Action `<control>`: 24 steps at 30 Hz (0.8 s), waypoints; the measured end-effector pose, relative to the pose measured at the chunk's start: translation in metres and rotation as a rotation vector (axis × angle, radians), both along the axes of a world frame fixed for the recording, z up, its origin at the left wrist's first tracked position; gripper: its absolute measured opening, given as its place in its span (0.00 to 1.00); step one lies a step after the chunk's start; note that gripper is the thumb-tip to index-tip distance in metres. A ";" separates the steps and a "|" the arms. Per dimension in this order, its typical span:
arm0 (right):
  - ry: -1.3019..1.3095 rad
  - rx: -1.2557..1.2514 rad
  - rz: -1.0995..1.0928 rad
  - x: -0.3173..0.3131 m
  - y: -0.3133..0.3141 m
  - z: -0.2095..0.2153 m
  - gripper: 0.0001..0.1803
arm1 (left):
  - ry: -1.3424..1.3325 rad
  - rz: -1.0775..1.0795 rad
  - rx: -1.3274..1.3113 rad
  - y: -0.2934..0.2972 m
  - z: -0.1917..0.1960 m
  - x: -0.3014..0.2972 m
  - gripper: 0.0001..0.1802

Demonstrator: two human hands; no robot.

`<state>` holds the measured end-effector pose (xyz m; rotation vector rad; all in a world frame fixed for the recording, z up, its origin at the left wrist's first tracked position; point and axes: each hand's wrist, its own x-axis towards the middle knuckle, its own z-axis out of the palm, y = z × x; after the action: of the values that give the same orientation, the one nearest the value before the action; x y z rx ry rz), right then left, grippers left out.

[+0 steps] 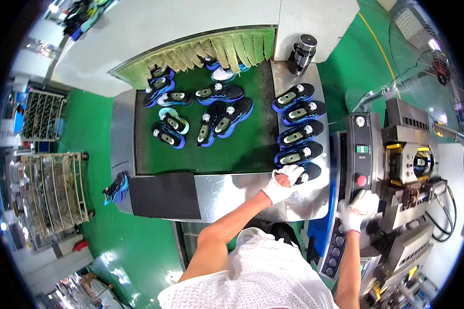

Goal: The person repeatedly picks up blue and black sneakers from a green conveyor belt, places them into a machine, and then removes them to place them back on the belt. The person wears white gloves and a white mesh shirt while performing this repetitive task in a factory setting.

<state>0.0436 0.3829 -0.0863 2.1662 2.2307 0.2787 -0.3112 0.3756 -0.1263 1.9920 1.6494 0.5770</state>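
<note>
My left hand (pixel 283 183), in a white glove, grips the nearest dark blue-and-black shoe (pixel 309 171) at the front of a row of several shoes (pixel 296 116) lined up on the steel rim of the conveyor (pixel 227 193). My right hand (pixel 357 208), also gloved, rests on the control panel of the grey press machine (pixel 407 170), just below a red round button (pixel 362 181). More shoes of the same kind (pixel 211 110) lie scattered on the green belt.
A green fringe curtain (pixel 211 51) hangs over the tunnel mouth at the back. A metal cylinder (pixel 303 52) stands at the belt's far right corner. A black mat (pixel 165 195) and one shoe (pixel 116 188) sit front left. Wire racks (pixel 51 190) stand left, a fan (pixel 428 56) right.
</note>
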 end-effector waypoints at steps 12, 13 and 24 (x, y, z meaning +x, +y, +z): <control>0.432 -0.382 -0.192 -0.165 -0.048 0.036 0.53 | 0.153 0.628 -0.150 0.007 -0.087 -0.318 0.45; 0.504 -0.388 -0.181 -0.168 -0.056 0.023 0.53 | -0.007 0.529 -0.131 0.011 -0.092 -0.328 0.44; 0.687 -0.478 -0.352 -0.233 -0.047 0.045 0.44 | 0.057 0.117 -0.071 0.142 -0.119 -0.331 0.42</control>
<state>-0.1895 0.3362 -0.0413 2.5119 1.7818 -1.0297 -0.6425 0.5171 -0.2451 1.8876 1.8042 0.5009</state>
